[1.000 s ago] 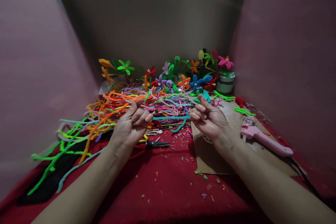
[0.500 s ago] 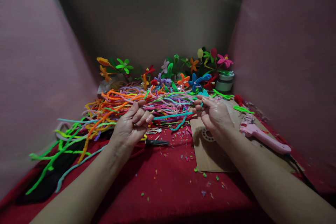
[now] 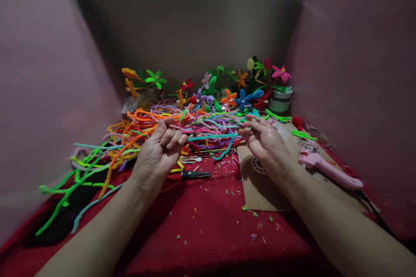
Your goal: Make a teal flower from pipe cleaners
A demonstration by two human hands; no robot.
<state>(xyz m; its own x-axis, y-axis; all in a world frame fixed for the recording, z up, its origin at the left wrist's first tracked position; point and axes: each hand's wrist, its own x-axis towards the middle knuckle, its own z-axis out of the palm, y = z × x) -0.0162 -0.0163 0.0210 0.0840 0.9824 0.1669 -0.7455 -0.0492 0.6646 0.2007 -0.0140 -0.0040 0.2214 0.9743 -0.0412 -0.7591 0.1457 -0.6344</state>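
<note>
A turquoise pipe cleaner stretches almost level between my two hands. My left hand is closed on its left end with curled fingers. At the other end, my right hand pinches it between thumb and fingers, above the cardboard's left part. Another turquoise length hangs in a curve just left of my right hand; whether it is joined to the held one I cannot tell. Behind both hands spreads a heap of pipe cleaners in many colours. Black-bladed scissors lie below, between my forearms.
A pink hot glue gun rests on the cardboard at right, its cord trailing off. Pipe-cleaner flowers and a small pot line the back wall. Coloured scraps dot the red cloth. Pinkish walls close in both sides.
My left hand has shifted slightly left, and a bit more of the turquoise pipe cleaner shows between the hands. The whole view has moved slightly. Both hands keep their hold.
</note>
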